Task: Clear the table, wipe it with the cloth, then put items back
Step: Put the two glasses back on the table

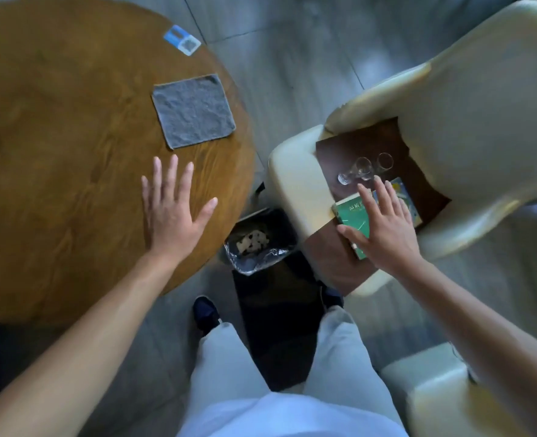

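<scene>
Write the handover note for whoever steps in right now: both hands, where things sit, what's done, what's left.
Left hand: open, fingers spread, over the round table, holding nothing.
Right hand: open, on the green book on the chair; not gripping yet.
Two glasses and a second book also sit on the chair seat.
Grey cloth lies flat on the table; a small blue-and-white card sits at its far edge.
Done: books and glasses are off the table.
Left: can't tell whether wiping is finished; books and glasses must go back onto the table.

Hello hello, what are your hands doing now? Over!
Left hand open over round table. Right hand open on green book on chair. Grey cloth flat, untouched. Nothing blocking.
</scene>
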`<state>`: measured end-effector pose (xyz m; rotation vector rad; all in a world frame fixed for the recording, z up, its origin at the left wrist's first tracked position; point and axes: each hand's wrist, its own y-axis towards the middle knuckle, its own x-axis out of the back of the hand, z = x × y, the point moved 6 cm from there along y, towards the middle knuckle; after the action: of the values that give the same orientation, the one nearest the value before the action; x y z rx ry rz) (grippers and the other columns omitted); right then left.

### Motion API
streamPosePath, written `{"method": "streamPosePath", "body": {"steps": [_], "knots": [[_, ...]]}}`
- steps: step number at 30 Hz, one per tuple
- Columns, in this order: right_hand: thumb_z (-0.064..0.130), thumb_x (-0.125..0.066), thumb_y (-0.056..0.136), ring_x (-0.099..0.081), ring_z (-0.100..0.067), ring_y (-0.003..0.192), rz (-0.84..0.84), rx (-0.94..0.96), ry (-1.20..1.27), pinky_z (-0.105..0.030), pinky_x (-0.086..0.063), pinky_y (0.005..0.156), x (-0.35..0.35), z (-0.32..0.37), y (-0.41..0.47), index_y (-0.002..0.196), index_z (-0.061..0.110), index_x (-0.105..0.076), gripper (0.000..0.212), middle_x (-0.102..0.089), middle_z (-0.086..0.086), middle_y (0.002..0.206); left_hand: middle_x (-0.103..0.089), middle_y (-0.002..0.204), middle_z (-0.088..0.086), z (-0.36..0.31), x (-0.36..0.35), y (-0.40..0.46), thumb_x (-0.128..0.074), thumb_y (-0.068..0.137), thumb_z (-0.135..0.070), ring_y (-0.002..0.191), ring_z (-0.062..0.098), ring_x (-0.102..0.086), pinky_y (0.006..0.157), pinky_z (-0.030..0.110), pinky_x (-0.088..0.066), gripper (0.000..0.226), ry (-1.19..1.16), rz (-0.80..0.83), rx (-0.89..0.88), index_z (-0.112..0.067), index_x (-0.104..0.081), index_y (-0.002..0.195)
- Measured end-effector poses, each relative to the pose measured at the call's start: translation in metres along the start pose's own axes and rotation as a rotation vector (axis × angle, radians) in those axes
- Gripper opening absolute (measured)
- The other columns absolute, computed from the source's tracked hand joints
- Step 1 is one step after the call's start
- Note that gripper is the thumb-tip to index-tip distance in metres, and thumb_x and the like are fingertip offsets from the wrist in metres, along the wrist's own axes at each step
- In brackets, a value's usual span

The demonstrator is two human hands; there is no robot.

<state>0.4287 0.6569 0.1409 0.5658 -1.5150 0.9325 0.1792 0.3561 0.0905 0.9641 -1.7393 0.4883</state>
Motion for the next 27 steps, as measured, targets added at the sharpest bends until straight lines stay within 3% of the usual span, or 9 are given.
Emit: {"method": "streamPosePath", "body": {"steps": [7,14,23,27], "knots": [[0.081,-0.033,0.089,0.001,-0.024,0.161,0.035,0.049,0.026,-0.051,-0.013,0.129,-0.038,-0.124,0.054,0.164,0.029,-0.017,0.093,-0.002,-0.003,0.174,-0.024,0.169,0.013,-0.108,-0.072,-0.001,-0.042,0.102,-0.059,0.158,0.038,-0.012,0.126,0.06,-0.01,0.073,0.074,-0.044,0.038,-0.013,-0.035,0.158],[0.078,-0.04,0.095,-0.001,-0.023,0.161,0.03,0.155,0.079,-0.051,-0.014,0.128,-0.066,-0.236,0.129,0.164,0.029,-0.017,0.088,-0.004,-0.001,0.174,-0.026,0.168,0.014,-0.216,-0.174,0.005,-0.04,0.103,-0.058,0.157,0.038,-0.016,0.125,0.06,-0.015,0.071,0.108,0.008,0.213,-0.014,-0.036,0.158],[0.076,-0.048,0.091,-0.004,-0.024,0.161,0.021,0.138,0.126,-0.05,-0.014,0.127,-0.099,-0.303,0.19,0.164,0.032,-0.017,0.091,-0.006,-0.003,0.174,-0.018,0.171,0.009,-0.301,-0.257,0.051,-0.033,0.101,-0.062,0.16,0.03,-0.006,0.128,0.052,-0.007,0.075,0.094,0.155,0.176,-0.017,-0.028,0.161],[0.07,-0.063,0.087,-0.01,-0.03,0.16,0.0,0.131,0.205,-0.055,-0.023,0.124,-0.125,-0.324,0.217,0.162,0.035,-0.025,0.091,-0.014,-0.003,0.173,-0.018,0.172,0.003,-0.318,-0.295,0.083,-0.027,0.094,-0.074,0.16,0.026,-0.008,0.128,0.052,-0.009,0.087,-0.005,0.255,0.18,-0.022,-0.022,0.163]]}}
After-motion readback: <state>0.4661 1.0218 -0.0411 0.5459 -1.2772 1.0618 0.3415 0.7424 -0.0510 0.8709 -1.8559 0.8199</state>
